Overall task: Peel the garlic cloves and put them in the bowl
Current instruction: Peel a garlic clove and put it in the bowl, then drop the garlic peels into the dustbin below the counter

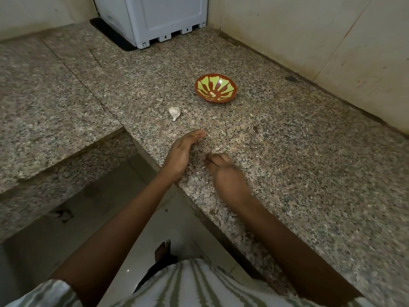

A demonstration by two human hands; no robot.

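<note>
We see the garlic bulb [174, 113] lying on the speckled counter [309, 151], near the red-and-green bowl [229, 88] but apart from it. One pale clove [213, 93] sits inside the bowl. Our left hand [183, 155] rests on its edge at the counter's rim, fingers straight and released, holding nothing. Our right hand [224, 173] lies just beside it, fingers curled toward the thumb; blur hides whether it pinches anything, so we cannot tell. A pale grey appliance [159, 18] stands at the back.
</note>
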